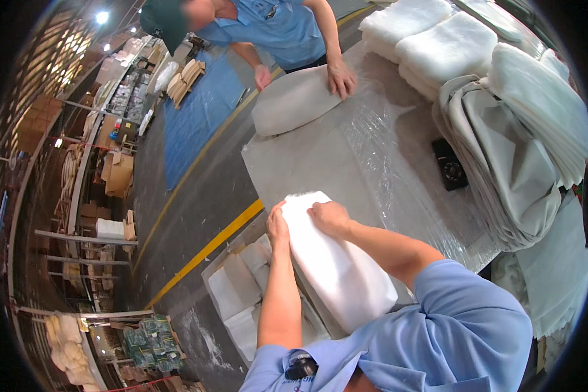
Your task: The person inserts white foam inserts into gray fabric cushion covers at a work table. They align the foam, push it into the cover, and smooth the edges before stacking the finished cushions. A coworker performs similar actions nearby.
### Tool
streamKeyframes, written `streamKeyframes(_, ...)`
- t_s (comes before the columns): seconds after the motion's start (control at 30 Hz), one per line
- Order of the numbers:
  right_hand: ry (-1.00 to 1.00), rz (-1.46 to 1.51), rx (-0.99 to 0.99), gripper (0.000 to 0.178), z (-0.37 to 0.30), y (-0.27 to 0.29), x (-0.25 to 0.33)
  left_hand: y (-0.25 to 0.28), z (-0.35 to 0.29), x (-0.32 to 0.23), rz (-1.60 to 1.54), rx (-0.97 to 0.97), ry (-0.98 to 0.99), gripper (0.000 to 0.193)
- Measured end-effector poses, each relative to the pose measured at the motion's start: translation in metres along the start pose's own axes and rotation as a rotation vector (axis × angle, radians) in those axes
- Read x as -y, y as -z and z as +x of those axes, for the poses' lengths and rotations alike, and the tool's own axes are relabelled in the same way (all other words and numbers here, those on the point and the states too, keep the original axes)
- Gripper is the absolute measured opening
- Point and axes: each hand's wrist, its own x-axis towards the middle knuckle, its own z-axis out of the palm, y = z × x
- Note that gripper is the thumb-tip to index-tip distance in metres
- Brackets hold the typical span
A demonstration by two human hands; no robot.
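A long, rounded piece of white padding (336, 271) lies lengthwise in front of me, its near end against my shirt. My left hand (277, 225) grips its far left edge, fingers curled around it. My right hand (330, 218) is closed on its far right edge, with the fingertips partly hidden. Beyond the padding's far end stretches the plastic-covered grey table (307, 166). Across it, a co-worker in a blue shirt (277, 39) has one hand (342, 78) on a rounded grey cover piece (294, 101); the other hand is beside its left end.
To the right sit a folded pile of grey fabric covers (503, 170), a black device (449, 163) and stacks of white padding (447, 49). Left of my padding are stacked pale pieces (235, 281). A yellow floor line (209, 251) and loaded shelves (88, 238) lie farther left.
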Motion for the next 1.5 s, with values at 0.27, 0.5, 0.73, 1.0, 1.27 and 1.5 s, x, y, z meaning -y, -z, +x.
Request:
streamKeyframes(0.27, 0.042, 0.072, 0.028, 0.036, -0.033, 0.014, 0.012, 0.006, -0.003, -0.001, 0.103, -0.017, 0.019, 0.052)
streamKeyframes(0.5, -0.208, 0.094, -0.110, 0.029, -0.063, 0.030, -0.086, -0.019, -0.068, -0.046, -0.917, 0.153, 0.349, 0.080)
streamKeyframes(0.73, 0.222, 0.193, -0.015, 0.026, -0.104, 0.006, -0.012, 0.008, -0.190, 0.020, -0.779, 0.151, 0.298, 0.084)
streamKeyframes(1.0, -0.143, -0.105, -0.082, 0.029, -0.084, 0.037, -0.090, 0.003, -0.206, -0.019, -0.491, 0.331, 0.271, 0.087)
streamKeyframes(1.27, 0.099, -0.249, 0.659, 0.046, -0.240, 0.047, -0.106, 0.026, -0.229, 0.018, -0.435, 0.192, 0.276, 0.090)
streamKeyframes(1.5, 0.222, 0.003, 0.516, 0.039, -0.243, 0.014, -0.124, -0.010, -0.227, -0.017, -0.409, 0.166, 0.179, 0.082)
